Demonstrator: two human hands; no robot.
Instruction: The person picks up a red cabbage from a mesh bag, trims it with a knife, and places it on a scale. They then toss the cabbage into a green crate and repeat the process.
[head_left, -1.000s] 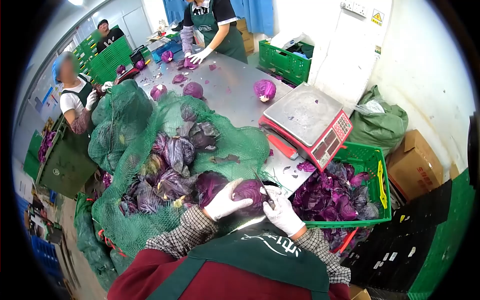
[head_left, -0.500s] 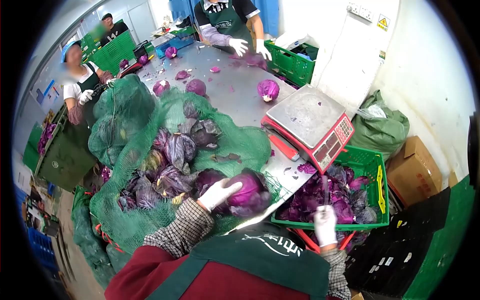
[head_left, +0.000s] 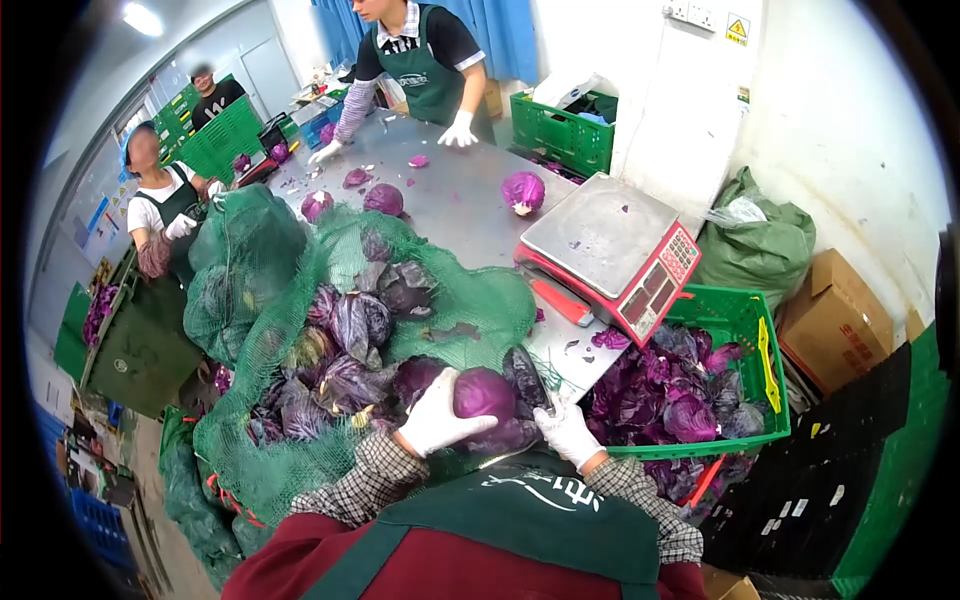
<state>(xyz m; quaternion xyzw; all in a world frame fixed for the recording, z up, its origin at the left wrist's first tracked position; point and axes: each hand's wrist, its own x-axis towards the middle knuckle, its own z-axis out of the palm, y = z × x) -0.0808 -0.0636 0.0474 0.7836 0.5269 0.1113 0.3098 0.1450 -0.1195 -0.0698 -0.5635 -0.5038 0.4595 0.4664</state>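
Observation:
A red cabbage (head_left: 484, 396) rests near the table's front edge, on the green net, with my left hand (head_left: 440, 418) wrapped round its left side. A dark outer leaf (head_left: 522, 378) stands away from the cabbage's right side. My right hand (head_left: 568, 432), in a white glove, is closed beside that leaf. A slim knife (head_left: 547, 398) shows only in part at its fingers, against the dark leaf. More red cabbages with withered outer leaves (head_left: 360, 325) lie in the opened green net bag (head_left: 480, 296) to the left and beyond.
A green crate (head_left: 775, 435) of cabbage leaves stands at my right, below a red scale (head_left: 645, 290). Trimmed cabbages (head_left: 523, 192) lie on the metal table (head_left: 455, 225). A filled net bag (head_left: 245, 265) stands left. Co-workers are across the table and at the left.
My right hand has come from above the crate to the cabbage's right side. The outer leaf now stands out from the cabbage. A co-worker's hands across the table have moved apart, leftward.

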